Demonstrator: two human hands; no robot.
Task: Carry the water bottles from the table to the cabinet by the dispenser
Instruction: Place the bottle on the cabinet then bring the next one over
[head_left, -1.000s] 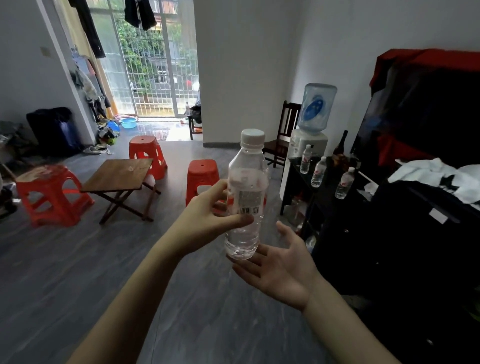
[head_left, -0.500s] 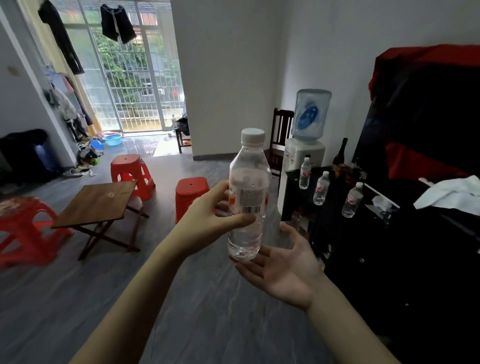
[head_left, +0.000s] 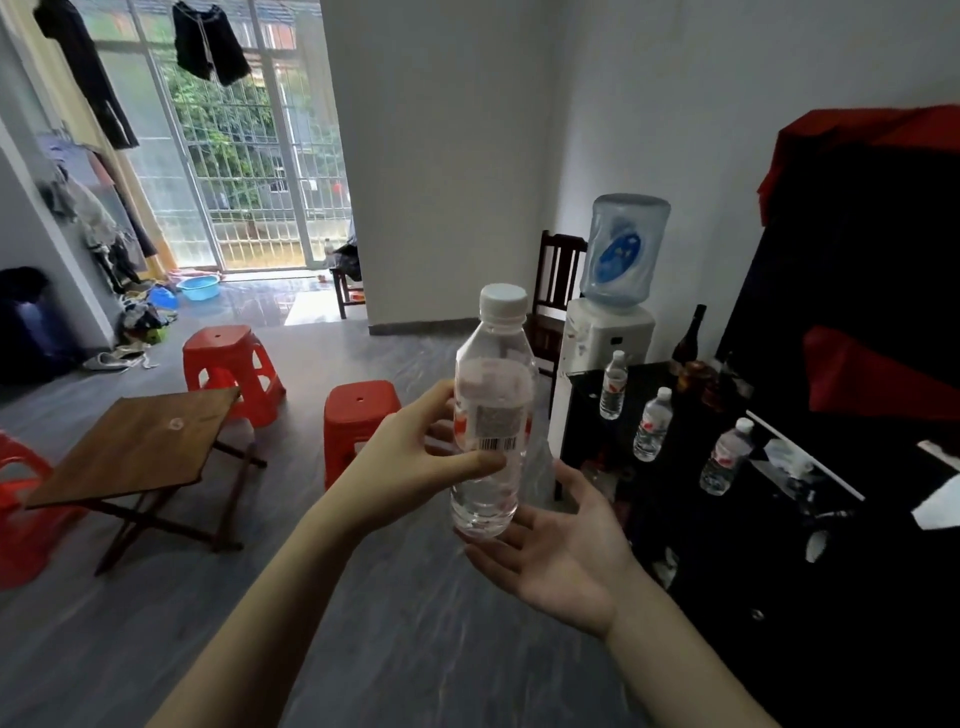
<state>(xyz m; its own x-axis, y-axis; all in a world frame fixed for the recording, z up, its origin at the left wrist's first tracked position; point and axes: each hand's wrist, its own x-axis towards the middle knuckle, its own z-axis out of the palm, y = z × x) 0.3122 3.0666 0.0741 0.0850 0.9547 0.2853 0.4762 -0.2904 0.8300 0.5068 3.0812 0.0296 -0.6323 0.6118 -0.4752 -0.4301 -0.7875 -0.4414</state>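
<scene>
You stand on a grey, streaked tile floor (head_left: 405, 613) in a white-walled room, with a barred glass door (head_left: 249, 171) far ahead letting in daylight and dark clothes hung before it. At your right runs the black cabinet (head_left: 737, 519), glossy and box-shaped, its top holding three small clear water bottles: one (head_left: 613, 385) at the far left corner just beside the dispenser, a second (head_left: 653, 425) along the front edge, a third (head_left: 726, 457) further along that edge, each white-capped, red-labelled and upright. A dark glass wine bottle (head_left: 688, 335) stands at the back of the top. The white water dispenser (head_left: 605, 332) stands against the cabinet's far end, carrying an upturned blue translucent jug (head_left: 623, 249). A dark wooden slatted chair (head_left: 553, 291) stands behind it. To your left, the low wooden folding table (head_left: 135, 447) has a smooth brown square top on crossed legs, with red moulded plastic stools (head_left: 231, 364) round it, one stool (head_left: 358, 421) nearer the middle of the floor. Your left hand (head_left: 415, 462) grips the clear plastic bottle (head_left: 491, 410) round its labelled middle, thumb across the barcode, holding it upright in the air before you; it is ribbed at the base, white-capped and filled with water. Your right hand (head_left: 561, 545) lies spread, palm up, fingers relaxed, just under the bottle's base and holding nothing.
</scene>
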